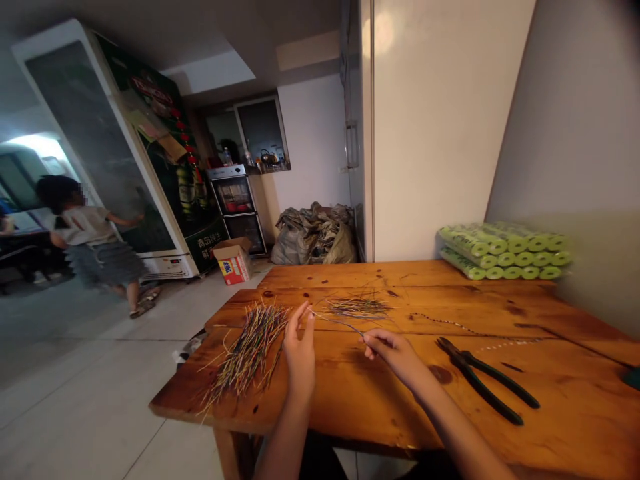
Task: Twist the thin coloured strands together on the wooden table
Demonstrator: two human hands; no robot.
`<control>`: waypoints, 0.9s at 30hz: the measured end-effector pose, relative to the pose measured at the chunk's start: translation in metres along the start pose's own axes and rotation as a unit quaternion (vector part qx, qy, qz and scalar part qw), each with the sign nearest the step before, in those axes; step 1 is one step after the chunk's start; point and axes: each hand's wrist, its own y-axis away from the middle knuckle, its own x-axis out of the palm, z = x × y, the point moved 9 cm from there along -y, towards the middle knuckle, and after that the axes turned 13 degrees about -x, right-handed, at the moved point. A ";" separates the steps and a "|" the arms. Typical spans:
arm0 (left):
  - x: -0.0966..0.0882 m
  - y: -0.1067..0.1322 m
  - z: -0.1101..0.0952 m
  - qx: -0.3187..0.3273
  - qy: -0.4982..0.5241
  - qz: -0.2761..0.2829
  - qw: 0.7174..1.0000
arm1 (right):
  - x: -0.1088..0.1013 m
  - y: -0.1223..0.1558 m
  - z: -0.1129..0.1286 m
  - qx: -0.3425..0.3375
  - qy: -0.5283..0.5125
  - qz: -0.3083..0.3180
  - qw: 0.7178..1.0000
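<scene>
A thin wire (340, 323) stretches between my two hands above the wooden table (350, 380). At its left end, my left hand (300, 333) pinches it between thumb and fingertips. My right hand (387, 350) is closed on the other end, where the wire looks bluish. Left of my left hand lies a large pile of multicoloured wires (250, 347). Behind the held wire, a smaller bundle of wires (357, 307) is spread flat. Pliers (480, 377) with dark green handles rest to the right of my right hand, their jaws pointing away from me.
Stacked green-wrapped paper rolls (500, 253) stand at the table's back right. A beaded string (455, 325) lies behind the pliers. Beyond the table are grey sacks (315, 237), a cardboard box (233, 262) and a tall drinks fridge (150, 153). A person (103, 240) is beside the fridge.
</scene>
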 end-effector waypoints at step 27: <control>0.051 0.032 0.039 -0.273 0.190 0.251 0.909 | 0.055 0.008 -0.013 0.131 -0.310 -0.038 0.941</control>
